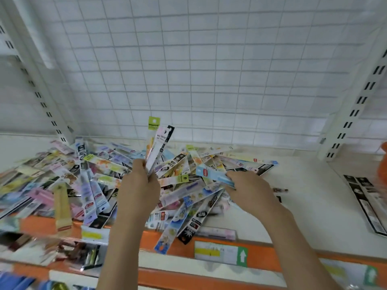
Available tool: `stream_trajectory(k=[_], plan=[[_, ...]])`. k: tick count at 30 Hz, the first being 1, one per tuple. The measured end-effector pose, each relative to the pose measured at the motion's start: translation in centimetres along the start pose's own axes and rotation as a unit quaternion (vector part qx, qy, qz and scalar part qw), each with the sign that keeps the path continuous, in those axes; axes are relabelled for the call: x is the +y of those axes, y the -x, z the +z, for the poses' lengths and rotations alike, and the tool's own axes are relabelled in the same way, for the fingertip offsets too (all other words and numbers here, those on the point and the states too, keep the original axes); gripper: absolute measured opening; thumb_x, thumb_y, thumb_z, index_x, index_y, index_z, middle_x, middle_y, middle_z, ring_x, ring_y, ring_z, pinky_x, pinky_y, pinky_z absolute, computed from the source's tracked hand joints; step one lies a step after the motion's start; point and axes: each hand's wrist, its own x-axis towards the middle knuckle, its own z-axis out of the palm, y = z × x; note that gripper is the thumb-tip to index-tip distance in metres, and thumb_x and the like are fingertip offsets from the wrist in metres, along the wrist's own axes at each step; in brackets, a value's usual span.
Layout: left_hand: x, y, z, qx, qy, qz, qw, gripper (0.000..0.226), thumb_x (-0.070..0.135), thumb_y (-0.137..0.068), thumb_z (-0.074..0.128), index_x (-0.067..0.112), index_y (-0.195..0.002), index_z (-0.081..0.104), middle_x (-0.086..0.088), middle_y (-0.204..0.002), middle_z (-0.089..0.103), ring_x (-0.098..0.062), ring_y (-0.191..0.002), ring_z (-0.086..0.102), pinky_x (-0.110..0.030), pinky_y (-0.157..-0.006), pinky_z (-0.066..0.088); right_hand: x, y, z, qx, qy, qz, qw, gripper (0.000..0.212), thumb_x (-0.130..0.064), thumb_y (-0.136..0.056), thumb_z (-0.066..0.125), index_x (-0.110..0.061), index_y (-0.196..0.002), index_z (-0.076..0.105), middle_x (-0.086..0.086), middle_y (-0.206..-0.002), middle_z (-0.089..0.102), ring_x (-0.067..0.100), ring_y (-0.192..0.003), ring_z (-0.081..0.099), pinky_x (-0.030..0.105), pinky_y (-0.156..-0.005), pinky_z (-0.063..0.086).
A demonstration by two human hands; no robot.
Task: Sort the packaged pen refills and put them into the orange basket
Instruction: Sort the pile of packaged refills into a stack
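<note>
A big loose pile of packaged pen refills (pixel 88 181) covers the left and middle of a white shelf (pixel 303 201). My left hand (pixel 139 185) grips a small upright bunch of refill packs (pixel 158 141), topped by a green-headed one. My right hand (pixel 249 191) pinches a light blue refill pack (pixel 213 174) at the pile's right side, just above the heap. An orange thing (pixel 383 164), perhaps the basket, shows only as a sliver at the right frame edge.
A few black-and-white refill packs (pixel 368 204) lie apart on the shelf's right. A white wire grid (pixel 199 70) backs the shelf between slotted uprights. The shelf's orange front rail (pixel 257 254) carries price labels. A lower shelf holds more goods (pixel 62 254).
</note>
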Motion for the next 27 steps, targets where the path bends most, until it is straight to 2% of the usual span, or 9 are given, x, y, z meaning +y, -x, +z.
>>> stream_trajectory(k=[3, 6, 8, 14, 17, 19, 23, 25, 27], plan=[[-1.6, 0.1, -0.7, 0.018, -0.009, -0.014, 1.0, 0.005, 0.009, -0.095, 0.042, 0.006, -0.091, 0.04, -0.01, -0.06, 0.043, -0.032, -0.058, 0.041, -0.031, -0.046, 0.022, -1.3, -0.7, 0.7, -0.05, 0.003, -0.038, 0.998, 0.009, -0.021, -0.088, 0.05, -0.022, -0.081, 0.045, -0.003, -0.077, 0.042, 0.02, -0.074, 0.047, 0.028, -0.056, 0.033], [-2.6, 0.2, -1.2, 0.017, 0.002, -0.02, 1.0, 0.009, 0.007, -0.094, 0.042, 0.007, -0.087, 0.037, -0.015, -0.062, 0.047, -0.041, -0.062, 0.047, -0.039, -0.051, 0.036, -1.7, -0.8, 1.5, -0.073, 0.017, -0.056, 0.996, 0.011, -0.024, -0.087, 0.051, -0.019, -0.098, 0.054, -0.001, -0.089, 0.039, 0.021, -0.077, 0.05, 0.029, -0.057, 0.034], [-2.5, 0.6, -1.6, 0.002, 0.027, -0.03, 0.999, 0.009, 0.009, -0.096, 0.04, 0.009, -0.088, 0.036, -0.019, -0.064, 0.048, -0.038, -0.058, 0.048, -0.039, -0.051, 0.039, -1.8, -0.8, 1.8, -0.072, 0.012, -0.046, 0.996, 0.016, -0.026, -0.087, 0.054, -0.022, -0.102, 0.054, -0.002, -0.093, 0.039, 0.021, -0.079, 0.053, 0.029, -0.056, 0.035], [-1.8, 1.2, -1.3, -0.014, 0.038, -0.011, 0.999, 0.01, 0.01, -0.097, 0.039, 0.008, -0.088, 0.035, -0.006, -0.056, 0.036, -0.022, -0.044, 0.03, -0.027, -0.044, 0.02, -1.5, -0.6, 2.1, -0.017, 0.01, -0.026, 0.999, 0.024, -0.021, -0.087, 0.057, -0.02, -0.11, 0.055, -0.003, -0.109, 0.042, 0.018, -0.073, 0.048, 0.028, -0.061, 0.036], [-1.1, 1.3, -0.9, -0.025, 0.034, -0.005, 0.999, 0.006, 0.008, -0.096, 0.041, 0.007, -0.092, 0.038, -0.006, -0.058, 0.04, -0.021, -0.046, 0.034, -0.028, -0.044, 0.019, -0.7, -0.1, 1.2, 0.008, 0.012, -0.026, 1.0, 0.027, -0.034, -0.089, 0.057, -0.02, -0.112, 0.056, -0.004, -0.117, 0.046, 0.017, -0.08, 0.052, 0.027, -0.064, 0.038], [-0.5, 1.4, -0.5, -0.037, 0.04, -0.008, 0.998, 0.003, 0.009, -0.096, 0.041, 0.006, -0.095, 0.041, -0.006, -0.058, 0.042, -0.02, -0.047, 0.036, -0.028, -0.044, 0.021, 0.0, 0.3, 0.3, 0.018, 0.001, -0.021, 1.0, 0.028, -0.041, -0.089, 0.056, -0.022, -0.109, 0.057, -0.005, -0.111, 0.047, 0.018, -0.087, 0.055, 0.027, -0.066, 0.039], [0.5, 1.4, 0.6, -0.055, 0.04, 0.0, 0.998, 0.012, 0.018, -0.096, 0.043, 0.006, -0.093, 0.044, -0.001, -0.059, 0.045, -0.016, -0.049, 0.042, -0.027, -0.043, 0.025, 1.7, 1.4, -1.7, 0.086, -0.021, 0.017, 0.996, 0.019, -0.043, -0.09, 0.054, -0.025, -0.094, 0.056, -0.008, -0.075, 0.048, 0.018, -0.075, 0.049, 0.025, -0.052, 0.031], [1.0, 1.5, 1.0, -0.065, 0.038, 0.006, 0.997, 0.02, 0.028, -0.096, 0.044, 0.01, -0.088, 0.043, 0.001, -0.056, 0.045, -0.013, -0.049, 0.043, -0.026, -0.043, 0.026, 2.6, 1.9, -2.6, 0.118, -0.03, 0.043, 0.992, 0.025, -0.046, -0.089, 0.055, -0.024, -0.098, 0.061, -0.004, -0.072, 0.052, 0.02, -0.073, 0.05, 0.029, -0.053, 0.032], [1.5, 1.5, 1.6, -0.093, 0.015, 0.011, 0.995, 0.033, 0.043, -0.091, 0.048, 0.012, -0.079, 0.045, 0.002, -0.056, 0.046, -0.013, -0.051, 0.045, -0.027, -0.045, 0.029, 3.7, 2.4, -3.1, 0.152, -0.048, 0.068, 0.985, 0.026, -0.049, -0.087, 0.055, -0.023, -0.09, 0.06, 0.002, -0.073, 0.056, 0.024, -0.073, 0.053, 0.029, -0.05, 0.029]])
